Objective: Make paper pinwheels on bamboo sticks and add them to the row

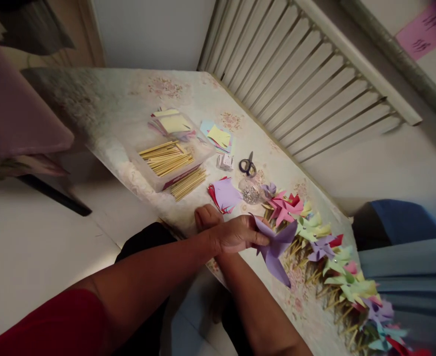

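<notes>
Purple folded-paper pinwheel (275, 247) pinched in left hand (236, 233) fingers, held over table (128, 113) w/ right hand (206, 216) partly hidden behind, grip can't tell.

Floral table (121, 113) bears sticks (168, 158), paper squares (219, 137), scissors (248, 166); pinwheels (329, 257).

A long table with a pale floral-patterned cloth (128, 104) runs diagonally through the view. Beside it stands a white slatted wooden rail, like a cot side (307, 84), against a pale grey wall (154, 29). A pink paper note with dark writing (423, 32) hangs on the wall at upper right. The floor of pale, smooth tiles (28, 247) catches soft light. A blue upholstered seat (407, 222) sits at the table's far edge.
</notes>
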`<state>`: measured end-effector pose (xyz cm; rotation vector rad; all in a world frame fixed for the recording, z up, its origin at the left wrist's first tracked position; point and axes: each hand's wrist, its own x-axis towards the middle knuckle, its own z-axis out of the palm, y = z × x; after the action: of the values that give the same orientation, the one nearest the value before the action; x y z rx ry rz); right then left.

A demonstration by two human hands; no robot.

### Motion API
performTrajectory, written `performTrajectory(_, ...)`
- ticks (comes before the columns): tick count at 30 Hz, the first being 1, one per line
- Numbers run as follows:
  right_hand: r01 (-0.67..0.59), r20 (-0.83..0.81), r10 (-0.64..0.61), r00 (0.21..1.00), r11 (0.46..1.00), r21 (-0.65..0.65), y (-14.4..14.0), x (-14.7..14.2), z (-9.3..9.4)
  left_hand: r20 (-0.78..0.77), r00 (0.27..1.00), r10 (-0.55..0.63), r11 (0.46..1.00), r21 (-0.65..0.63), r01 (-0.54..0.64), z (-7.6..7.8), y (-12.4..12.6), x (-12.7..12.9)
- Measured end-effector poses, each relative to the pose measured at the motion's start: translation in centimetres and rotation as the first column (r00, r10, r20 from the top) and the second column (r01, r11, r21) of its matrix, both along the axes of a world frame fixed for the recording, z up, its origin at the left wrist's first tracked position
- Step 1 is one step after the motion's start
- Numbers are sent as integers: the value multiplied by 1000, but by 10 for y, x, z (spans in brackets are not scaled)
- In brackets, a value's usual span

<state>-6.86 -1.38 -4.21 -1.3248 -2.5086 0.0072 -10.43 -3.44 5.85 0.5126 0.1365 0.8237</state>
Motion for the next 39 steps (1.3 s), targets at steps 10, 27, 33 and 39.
performTrajectory(10,-60,150,50,987,996,65,36,-40,13,19,1000,24,1000,-4,-23,2,-1,-10)
performTrajectory(27,-91,136,82,987,994,65,49,-48,9,42,999,18,1000,0,-18,-8,8,-1)
performTrajectory(33,-77,163,62,985,993,92,49,-48,8,15,1000,19,1000,15,-20,-8,8,-1)
performTrajectory(39,-82,179,58,982,988,131,47,-49,10,-5,1000,17,1000,15,-17,-7,7,-2)
